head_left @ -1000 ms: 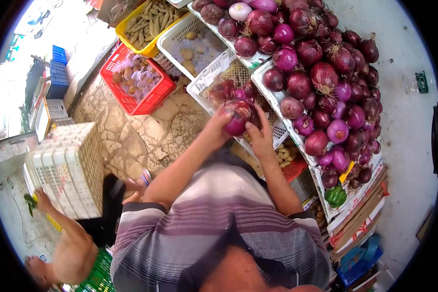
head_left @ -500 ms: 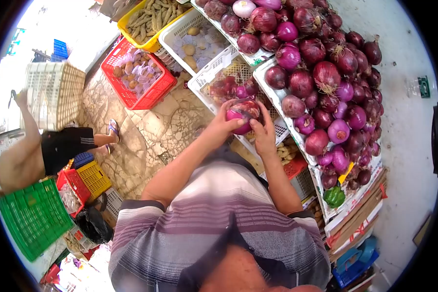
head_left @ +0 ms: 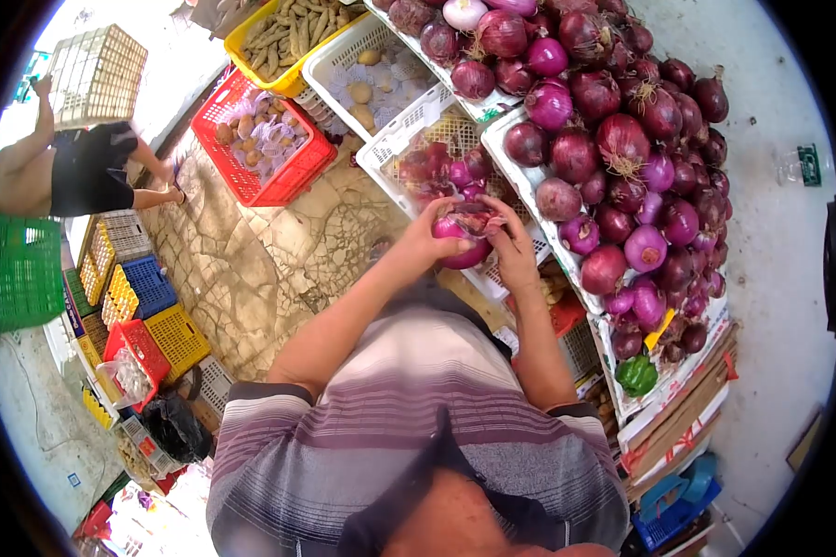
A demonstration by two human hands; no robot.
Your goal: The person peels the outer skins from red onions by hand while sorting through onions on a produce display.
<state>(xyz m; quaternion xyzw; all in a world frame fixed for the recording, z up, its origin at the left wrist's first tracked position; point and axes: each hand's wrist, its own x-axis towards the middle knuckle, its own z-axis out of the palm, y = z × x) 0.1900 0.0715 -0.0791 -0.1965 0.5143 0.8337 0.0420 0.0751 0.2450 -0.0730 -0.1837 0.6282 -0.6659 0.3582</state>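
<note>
Both my hands are at a red onion (head_left: pixel 466 254) in front of my body. My left hand (head_left: pixel 424 239) is closed around its left side. Loose dark papery skin (head_left: pixel 476 219) stands off the top of the onion, and bright purple flesh shows below. The fingers of my right hand (head_left: pixel 511 243) are pinched on that skin at the right. Just beyond my hands, a white crate (head_left: pixel 387 188) holds more red onions. To the right, a big heap of red onions (head_left: pixel 622 144) lies on white trays, with a green pepper (head_left: pixel 637 375) at its near end.
Farther back are a red crate (head_left: pixel 312 176) of wrapped produce, a white crate (head_left: pixel 318 70) of potatoes and a yellow crate (head_left: pixel 239 39) of long roots. At left, another person (head_left: pixel 88 172) carries a cream crate (head_left: pixel 97 74) near a green crate (head_left: pixel 19 274). Stone floor (head_left: pixel 241 269) lies between.
The papery skin now stands farther off the onion, and more purple flesh shows. My right hand has shifted slightly right. The other person has moved farther away with the cream crate.
</note>
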